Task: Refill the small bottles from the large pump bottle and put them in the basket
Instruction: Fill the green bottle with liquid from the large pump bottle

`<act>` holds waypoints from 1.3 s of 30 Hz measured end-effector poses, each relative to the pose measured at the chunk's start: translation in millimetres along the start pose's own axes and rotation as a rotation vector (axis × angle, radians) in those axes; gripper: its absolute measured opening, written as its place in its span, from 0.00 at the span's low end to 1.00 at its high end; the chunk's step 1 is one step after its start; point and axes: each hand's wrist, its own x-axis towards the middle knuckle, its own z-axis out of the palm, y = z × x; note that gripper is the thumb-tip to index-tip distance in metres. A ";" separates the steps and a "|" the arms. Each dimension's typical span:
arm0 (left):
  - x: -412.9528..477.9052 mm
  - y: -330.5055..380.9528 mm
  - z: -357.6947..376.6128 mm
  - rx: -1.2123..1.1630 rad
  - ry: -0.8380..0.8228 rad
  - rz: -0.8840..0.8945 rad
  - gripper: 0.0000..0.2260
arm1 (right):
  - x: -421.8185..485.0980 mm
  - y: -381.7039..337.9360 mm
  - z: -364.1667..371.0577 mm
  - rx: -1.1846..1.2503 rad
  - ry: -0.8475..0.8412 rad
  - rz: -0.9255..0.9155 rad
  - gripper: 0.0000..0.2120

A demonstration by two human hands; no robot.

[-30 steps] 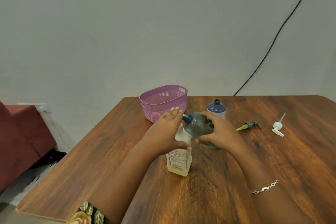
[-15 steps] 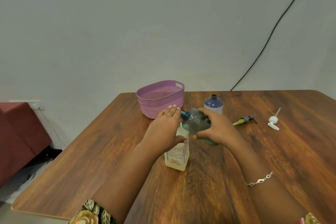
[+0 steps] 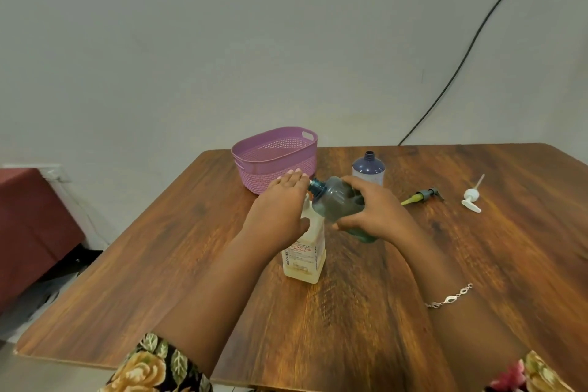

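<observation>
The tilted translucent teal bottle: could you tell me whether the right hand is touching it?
Touching. The head view shows the right hand with fingers and thumb wrapped round the tilted translucent teal bottle.

My left hand (image 3: pixel 280 210) lies flat, fingers straight, on top of the pump bottle (image 3: pixel 304 256); just right of it, my right hand (image 3: pixel 378 210) curls around a tilted small bottle (image 3: pixel 334 204).

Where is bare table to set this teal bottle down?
Bare wood: left of the large bottle, nearer than the basket; and right of the white pump, toward the table edge. Crowded: the strip from basket past blue bottle to green-tipped pump.
</observation>
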 end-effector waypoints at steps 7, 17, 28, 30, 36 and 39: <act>-1.1 -3.2 -10.5 -0.149 0.008 -0.024 0.34 | -1.2 -2.9 -7.7 0.042 0.002 -0.041 0.38; 0.7 -1.0 -2.0 -0.002 -0.032 0.041 0.35 | 2.1 2.4 -2.7 0.026 -0.022 -0.034 0.37; 1.5 -3.3 -14.5 -0.095 0.026 0.014 0.28 | 3.4 -3.1 -12.3 0.024 -0.022 -0.057 0.40; 2.0 -1.5 -10.2 -0.031 -0.004 0.018 0.31 | 3.7 -2.2 -10.1 0.030 -0.024 -0.056 0.39; 0.2 -0.2 -4.7 0.050 -0.057 0.029 0.36 | 3.0 0.4 -4.2 0.035 -0.032 -0.039 0.39; -1.3 -2.1 -8.8 -0.014 -0.081 0.032 0.38 | 2.5 0.5 -4.8 0.044 -0.027 -0.043 0.39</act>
